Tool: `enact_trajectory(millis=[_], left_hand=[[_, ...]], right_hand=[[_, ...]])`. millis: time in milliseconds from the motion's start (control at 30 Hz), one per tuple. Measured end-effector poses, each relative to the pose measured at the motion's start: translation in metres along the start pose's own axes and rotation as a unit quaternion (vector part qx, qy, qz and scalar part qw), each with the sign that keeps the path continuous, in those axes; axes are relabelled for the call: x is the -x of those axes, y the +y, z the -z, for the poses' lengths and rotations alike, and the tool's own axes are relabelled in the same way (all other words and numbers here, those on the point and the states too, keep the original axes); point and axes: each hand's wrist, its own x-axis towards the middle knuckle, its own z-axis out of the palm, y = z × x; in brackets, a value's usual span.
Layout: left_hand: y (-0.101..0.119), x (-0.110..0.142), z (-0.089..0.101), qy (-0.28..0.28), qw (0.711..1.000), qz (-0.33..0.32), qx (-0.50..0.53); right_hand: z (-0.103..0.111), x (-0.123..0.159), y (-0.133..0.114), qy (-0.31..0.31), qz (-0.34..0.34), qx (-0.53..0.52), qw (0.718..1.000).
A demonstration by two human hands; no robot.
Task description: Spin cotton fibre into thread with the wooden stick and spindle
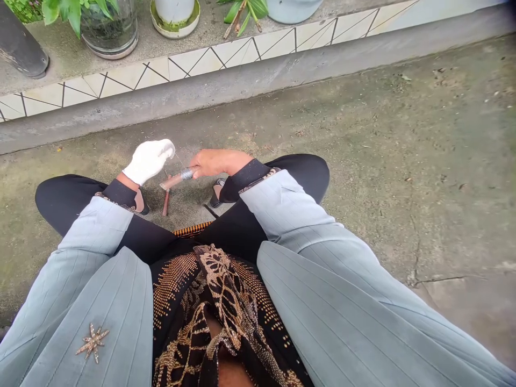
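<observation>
Low over the concrete floor (pixel 382 161), the bare right hand (pixel 220 161) curls closed around the right end of a wooden stick (pixel 171 182) — a coil of wire (pixel 187 173) wraps it beside the fingers. To the left, the gloved left hand (pixel 149 161) bends its fingers nearly closed, a thin strand (pixel 178 159) running from them toward the coil. Whether the reddish rod (pixel 165 203) below joins the stick, I cannot tell.

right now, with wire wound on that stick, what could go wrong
The thin strand at the gloved left hand might slip, letting the wire coil loosen. The right hand, gripping the stick, is bare and close to the coil, so the wire could scratch it.
</observation>
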Motion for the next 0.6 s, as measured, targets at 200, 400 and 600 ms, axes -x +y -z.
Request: enact_trajectory(millis=[200, 400, 600], left_hand=[[-0.002, -0.006, 0.0, 0.001, 0.999, 0.038, 0.038], [-0.011, -0.01, -0.007, -0.016, 0.989, 0.025, 0.142], [-0.006, 0.0, -0.026, -0.169, 0.941, 0.004, 0.294]], right_hand=[[-0.003, 0.003, 0.005, 0.006, 0.105, -0.071, 0.992], [0.002, 0.017, 0.009, 0.026, 0.153, -0.138, 0.978], [0.021, 0.032, 0.026, 0.238, 0.09, -0.257, 0.932]])
